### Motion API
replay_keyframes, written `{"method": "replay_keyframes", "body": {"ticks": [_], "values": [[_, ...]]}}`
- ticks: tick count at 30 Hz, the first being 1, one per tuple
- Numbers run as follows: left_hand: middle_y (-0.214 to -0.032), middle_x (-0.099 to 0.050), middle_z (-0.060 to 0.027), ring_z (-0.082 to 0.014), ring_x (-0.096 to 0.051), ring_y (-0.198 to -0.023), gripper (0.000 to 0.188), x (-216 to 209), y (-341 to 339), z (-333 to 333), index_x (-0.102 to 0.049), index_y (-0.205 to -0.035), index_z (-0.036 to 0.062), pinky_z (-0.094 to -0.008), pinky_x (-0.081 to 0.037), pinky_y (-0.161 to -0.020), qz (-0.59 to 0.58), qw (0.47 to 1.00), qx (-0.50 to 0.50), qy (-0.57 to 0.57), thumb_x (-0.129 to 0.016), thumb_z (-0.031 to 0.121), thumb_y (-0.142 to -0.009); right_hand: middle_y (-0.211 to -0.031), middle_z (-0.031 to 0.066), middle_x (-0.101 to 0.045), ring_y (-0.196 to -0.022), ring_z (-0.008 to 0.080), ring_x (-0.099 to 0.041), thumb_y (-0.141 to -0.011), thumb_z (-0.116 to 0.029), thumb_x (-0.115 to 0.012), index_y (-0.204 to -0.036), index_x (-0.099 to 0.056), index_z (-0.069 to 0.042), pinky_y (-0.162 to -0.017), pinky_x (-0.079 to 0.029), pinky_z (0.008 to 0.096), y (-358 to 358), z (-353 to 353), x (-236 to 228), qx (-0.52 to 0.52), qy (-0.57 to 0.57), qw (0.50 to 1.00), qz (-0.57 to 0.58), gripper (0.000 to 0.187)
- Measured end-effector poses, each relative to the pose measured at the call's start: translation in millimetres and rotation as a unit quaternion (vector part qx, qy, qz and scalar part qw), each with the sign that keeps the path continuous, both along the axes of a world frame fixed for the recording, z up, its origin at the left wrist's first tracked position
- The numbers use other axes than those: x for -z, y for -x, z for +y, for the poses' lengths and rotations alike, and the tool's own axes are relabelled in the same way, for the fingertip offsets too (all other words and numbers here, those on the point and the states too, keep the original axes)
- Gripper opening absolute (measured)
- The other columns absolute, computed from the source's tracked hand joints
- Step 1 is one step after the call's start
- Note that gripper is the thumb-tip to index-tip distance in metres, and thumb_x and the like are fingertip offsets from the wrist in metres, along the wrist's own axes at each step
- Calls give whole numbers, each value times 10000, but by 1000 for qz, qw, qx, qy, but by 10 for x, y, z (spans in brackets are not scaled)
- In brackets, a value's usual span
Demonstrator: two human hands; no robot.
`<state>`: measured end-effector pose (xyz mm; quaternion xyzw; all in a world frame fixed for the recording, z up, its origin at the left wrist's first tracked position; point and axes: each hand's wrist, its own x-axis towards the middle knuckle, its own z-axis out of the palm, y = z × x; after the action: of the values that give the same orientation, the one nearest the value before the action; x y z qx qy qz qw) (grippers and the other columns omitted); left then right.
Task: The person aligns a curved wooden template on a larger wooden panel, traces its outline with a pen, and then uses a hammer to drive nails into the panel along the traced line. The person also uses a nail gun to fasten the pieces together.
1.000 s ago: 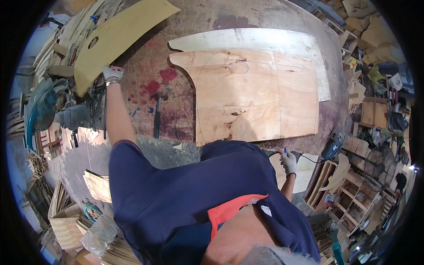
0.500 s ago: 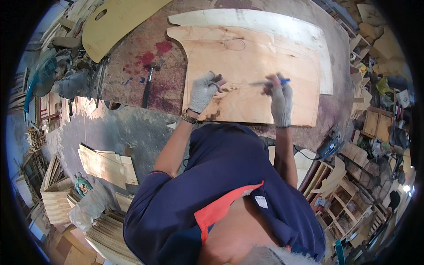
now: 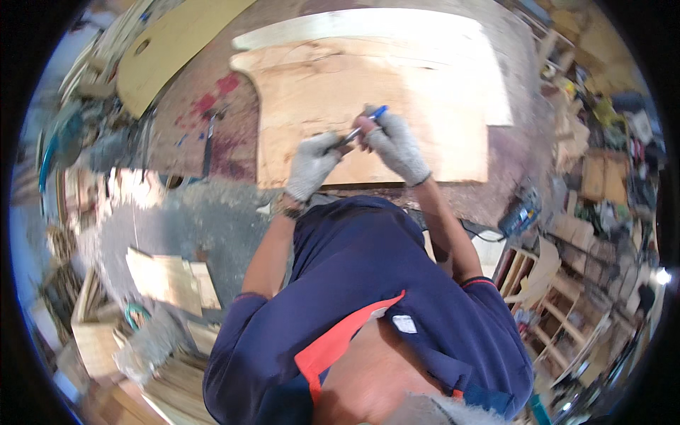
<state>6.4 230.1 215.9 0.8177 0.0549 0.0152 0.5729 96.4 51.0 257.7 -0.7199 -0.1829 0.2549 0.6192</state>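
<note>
My right hand (image 3: 399, 149), in a grey-white knit glove with bare fingertips, grips a slim silver pen (image 3: 353, 134) with a blue end. The pen slants over a light-brown plywood panel (image 3: 443, 142) with one curved corner. My left hand (image 3: 314, 163), in a matching glove, has closed its fingers around the pen's dark lower end, which they partly hide. Whether a cap is there, I cannot tell. Beneath the panel lies a paler, similarly shaped board (image 3: 397, 27), showing along the far and right sides.
Left of the panel, a hammer (image 3: 209, 142) lies on the red-stained worktable (image 3: 237, 113). A yellowish board with a hole (image 3: 170, 49) sits at the far left, near a teal saw (image 3: 62, 138). A blue corded power tool (image 3: 520, 216) rests at the right. Wood offcuts (image 3: 166, 280) lie lower left.
My right hand has brought the pen leftward to my left hand, whose fingers now close on its other end. The whole view has shifted slightly.
</note>
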Motion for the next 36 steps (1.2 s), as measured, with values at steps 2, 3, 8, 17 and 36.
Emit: {"method": "replay_keyframes", "body": {"ticks": [2, 3, 8, 17, 36], "values": [[-653, -489, 51, -52, -462, -596, 141, 1, 83, -54, -703, -956, -3, -260, -380, -533, 117, 970, 50, 209, -667, 133, -941, -743, 40, -649, -662, 100, -620, -1037, -249, -564, -972, -653, 7, -580, -501, 276, 29, -111, 43, 11, 53, 997, 47, 279], [-650, -480, 34, -57, -461, -596, 133, 3, 101, -86, -665, -898, 5, -269, -375, -527, 158, 958, 54, 232, -656, 124, -955, -742, 44, -652, -661, 100, -622, -1034, -256, -570, -968, -657, 10, -580, -501, 280, 49, -187, 55, 8, 45, 996, 71, 288], [-669, -556, -103, -190, -559, -576, 188, -21, 141, -404, -606, -857, 11, -358, -416, -535, -6, 991, 26, -133, -698, 155, -936, -716, 15, -624, -630, 83, -604, -1052, -274, -531, -940, -632, -15, -547, -476, 244, 288, -312, 212, 119, 23, 986, 112, 299], [-1013, -644, -141, -295, -652, -942, 591, 37, 196, -591, -604, -1306, 37, -407, -521, -816, -88, 974, 15, -207, -789, 340, -834, -786, 3, -625, -649, 115, -587, -1026, -219, -552, -965, -655, -49, -584, -476, 301, 68, -1495, -834, 272, -45, 948, -161, 208], [-1278, -528, -165, -365, -505, -1184, 715, 1466, 1251, 1013, -564, -1353, 140, -473, -473, -979, 113, 886, -126, -433, -767, 221, -672, -906, 45, -671, -804, 146, -619, -951, -154, -572, -1001, -688, -33, -716, -492, 304, -291, -2793, -1961, 271, 304, 786, -465, 175]]}}
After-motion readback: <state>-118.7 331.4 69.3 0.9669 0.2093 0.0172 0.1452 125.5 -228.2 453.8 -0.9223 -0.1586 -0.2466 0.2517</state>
